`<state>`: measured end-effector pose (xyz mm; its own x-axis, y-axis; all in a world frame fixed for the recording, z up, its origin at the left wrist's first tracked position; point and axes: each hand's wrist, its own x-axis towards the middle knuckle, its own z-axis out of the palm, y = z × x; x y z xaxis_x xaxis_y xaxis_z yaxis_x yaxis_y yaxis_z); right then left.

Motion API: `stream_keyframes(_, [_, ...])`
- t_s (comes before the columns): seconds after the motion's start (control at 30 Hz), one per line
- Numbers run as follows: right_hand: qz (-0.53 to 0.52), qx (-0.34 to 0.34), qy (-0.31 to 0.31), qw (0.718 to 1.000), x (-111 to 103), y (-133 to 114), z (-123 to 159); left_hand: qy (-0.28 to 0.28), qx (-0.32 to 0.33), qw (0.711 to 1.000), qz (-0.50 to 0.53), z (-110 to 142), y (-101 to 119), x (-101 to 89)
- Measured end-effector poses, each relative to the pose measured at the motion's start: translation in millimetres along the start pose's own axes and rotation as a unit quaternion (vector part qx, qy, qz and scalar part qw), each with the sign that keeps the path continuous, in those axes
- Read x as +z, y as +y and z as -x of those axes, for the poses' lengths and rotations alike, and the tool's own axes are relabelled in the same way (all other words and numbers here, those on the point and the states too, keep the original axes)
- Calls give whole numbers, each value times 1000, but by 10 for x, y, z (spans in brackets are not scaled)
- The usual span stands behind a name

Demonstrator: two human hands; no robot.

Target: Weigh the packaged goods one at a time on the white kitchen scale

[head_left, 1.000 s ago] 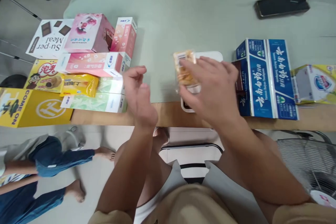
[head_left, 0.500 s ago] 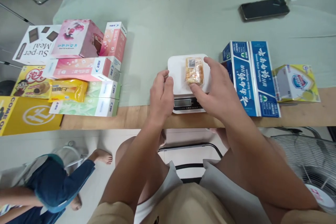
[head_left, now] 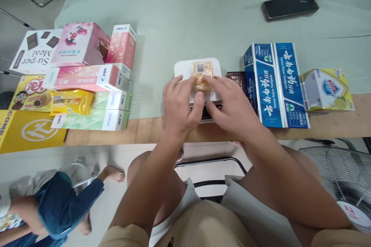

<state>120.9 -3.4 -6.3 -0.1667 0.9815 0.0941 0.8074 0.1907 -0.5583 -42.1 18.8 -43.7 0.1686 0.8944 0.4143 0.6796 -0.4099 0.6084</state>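
Note:
A clear-wrapped snack packet (head_left: 202, 70) with a barcode label lies on the white platform of a small kitchen scale (head_left: 183, 70). My left hand (head_left: 180, 109) rests over the scale's left side and front, thumb apart from the fingers, its index finger close to the packet's lower left. From the other side my right hand (head_left: 233, 106) reaches across, index fingertip at the packet's right edge and thumb over the dark display strip. Both hands have fingers stretched and cover much of the scale, including most of its display. Whether the left fingertips touch the packet I cannot tell.
Blue toothpaste boxes (head_left: 268, 85), a dark red package (head_left: 236, 78) and a yellow soap box (head_left: 327, 88) stand right. Several snack and pink boxes (head_left: 84, 44) are stacked left. A phone (head_left: 290, 6) lies behind. A fan (head_left: 339, 177) is below right; another person sits lower left.
The scale has slid left with the packet on it. My right hand has shifted left, its thumb leaving the packet, and my left hand has come over the platform. The dark red package now shows.

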Motion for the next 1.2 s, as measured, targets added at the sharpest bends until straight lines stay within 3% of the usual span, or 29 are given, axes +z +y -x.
stream_keyframes(0.13, [2,11,-5,1000,-32,-85,4,-33,30,999,25,22,108,1])
stream_keyframes(0.3, [48,89,103,990,-179,-112,17,-89,92,989,68,34,144,-67])
stream_keyframes(0.43, [105,147,128,975,-315,-6,1,-58,80,992,84,17,131,-73])
stream_keyframes(0.57, [150,195,87,965,-341,86,-1,-35,59,994,85,-17,100,-67])
stream_keyframes(0.83, [190,145,81,968,-211,143,98,-6,31,996,89,-61,24,-78])
stream_keyframes(1.07, [189,171,89,963,-251,147,100,0,17,996,89,-62,-24,-88])
stream_keyframes(1.2, [172,127,74,974,-216,128,116,7,15,996,93,-64,-25,-78])
